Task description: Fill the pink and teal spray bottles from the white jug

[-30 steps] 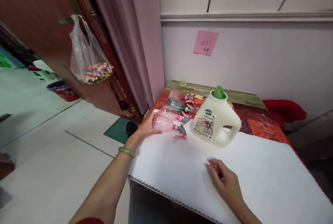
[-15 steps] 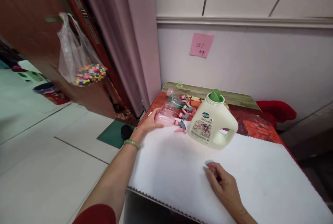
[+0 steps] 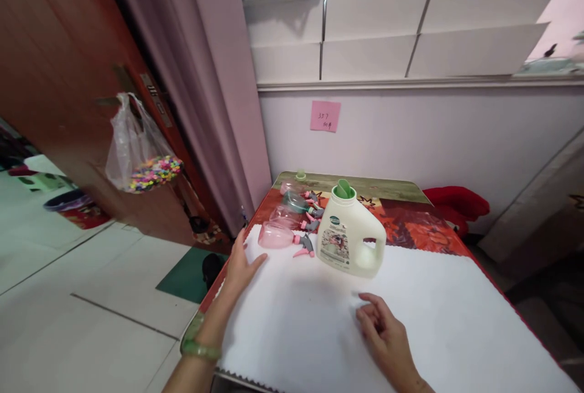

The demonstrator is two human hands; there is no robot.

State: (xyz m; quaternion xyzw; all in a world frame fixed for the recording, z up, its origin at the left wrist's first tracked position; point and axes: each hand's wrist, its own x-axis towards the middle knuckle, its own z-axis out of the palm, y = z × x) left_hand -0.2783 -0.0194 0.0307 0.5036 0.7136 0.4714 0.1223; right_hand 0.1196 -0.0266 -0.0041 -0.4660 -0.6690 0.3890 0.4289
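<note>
My left hand (image 3: 241,265) is open, thumb spread from the fingers, and holds nothing. It is just in front and left of a pink spray bottle (image 3: 276,235) lying on its side. Behind that bottle several more lie in a row, among them a green spray bottle (image 3: 295,201), their grey and pink trigger heads pointing right. An upright cream detergent jug (image 3: 340,238) with a green spout stands to their right, its handle on the right side. Over the white cloth (image 3: 292,320), my right hand (image 3: 383,326) is loosely curled with the index finger extended, and it holds nothing.
A small green cap (image 3: 301,174) sits at the table's back left. Behind the table, a pink note (image 3: 325,116) is stuck on the wall. A plastic bag of colourful pieces (image 3: 150,168) hangs from the door handle. A red object (image 3: 458,205) is beyond the table's right side.
My left hand has let go of the nearest pink spray bottle and drawn back toward me. My right hand stays loosely curled over the cloth. The view has tilted upward.
</note>
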